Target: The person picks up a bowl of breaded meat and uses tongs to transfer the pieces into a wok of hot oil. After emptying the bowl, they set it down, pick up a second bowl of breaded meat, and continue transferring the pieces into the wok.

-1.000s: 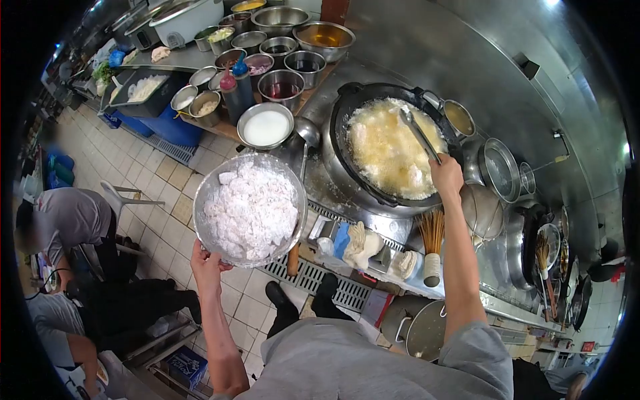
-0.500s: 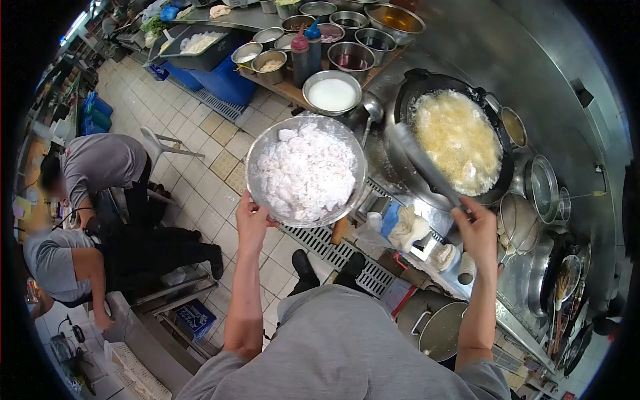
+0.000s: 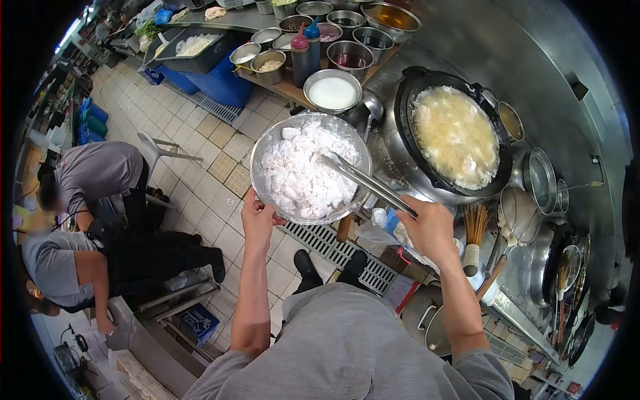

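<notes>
My left hand grips the lower-left rim of a metal bowl and holds it up at a slight tilt. White, flour-coated pieces fill the bowl. In my right hand is a pair of metal tongs, the fingers wrapped round its handle end. The tips of the tongs reach into the coated pieces near the bowl's right side; whether they pinch a piece cannot be made out. To the right, bubbling oil with pale pieces fills a black wok.
A bowl of white liquid, squeeze bottles and several metal pots stand beyond my bowl. A ladle lies beside the wok. Strainers and a bamboo brush are at right. Two people are at left.
My right hand has swung the tongs left from the wok's edge into the bowl of coated pieces. The bowl has shifted slightly right, still held by my left hand.
</notes>
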Tool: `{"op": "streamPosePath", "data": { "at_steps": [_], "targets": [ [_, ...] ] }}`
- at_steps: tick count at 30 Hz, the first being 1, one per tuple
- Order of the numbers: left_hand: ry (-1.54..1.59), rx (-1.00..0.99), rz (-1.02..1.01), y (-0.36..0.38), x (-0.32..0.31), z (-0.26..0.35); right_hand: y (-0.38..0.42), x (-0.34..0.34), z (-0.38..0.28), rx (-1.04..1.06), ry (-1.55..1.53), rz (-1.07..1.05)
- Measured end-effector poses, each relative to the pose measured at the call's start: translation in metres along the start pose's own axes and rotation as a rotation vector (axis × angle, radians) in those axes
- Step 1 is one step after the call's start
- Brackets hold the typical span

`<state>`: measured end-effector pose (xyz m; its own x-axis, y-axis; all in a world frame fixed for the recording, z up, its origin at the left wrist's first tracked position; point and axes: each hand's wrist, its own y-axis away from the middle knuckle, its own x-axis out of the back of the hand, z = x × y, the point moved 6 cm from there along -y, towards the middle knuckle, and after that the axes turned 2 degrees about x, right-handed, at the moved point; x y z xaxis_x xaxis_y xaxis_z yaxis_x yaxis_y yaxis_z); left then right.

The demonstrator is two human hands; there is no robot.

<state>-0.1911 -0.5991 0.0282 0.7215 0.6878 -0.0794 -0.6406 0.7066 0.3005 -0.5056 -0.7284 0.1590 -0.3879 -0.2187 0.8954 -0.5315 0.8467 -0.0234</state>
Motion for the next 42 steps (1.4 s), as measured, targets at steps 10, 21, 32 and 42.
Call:
{"op": "streamPosePath", "data": {
  "at_steps": [10,21,32,42],
  "targets": [
    [-0.005,0.007,0.002,-0.002,0.002,-0.009,0.034,0.059,0.077,-0.212,-0.3,0.295],
    [-0.019,0.017,0.025,0.001,0.0,-0.002,0.059,0.126,0.162,-0.491,0.2,0.418],
    [-0.019,0.02,0.03,0.001,0.0,-0.005,0.075,0.094,0.151,-0.401,-0.08,0.413],
    [-0.054,0.011,0.004,0.001,0.0,0.0,0.038,0.032,0.011,0.091,0.121,-0.019]
  ]
}}
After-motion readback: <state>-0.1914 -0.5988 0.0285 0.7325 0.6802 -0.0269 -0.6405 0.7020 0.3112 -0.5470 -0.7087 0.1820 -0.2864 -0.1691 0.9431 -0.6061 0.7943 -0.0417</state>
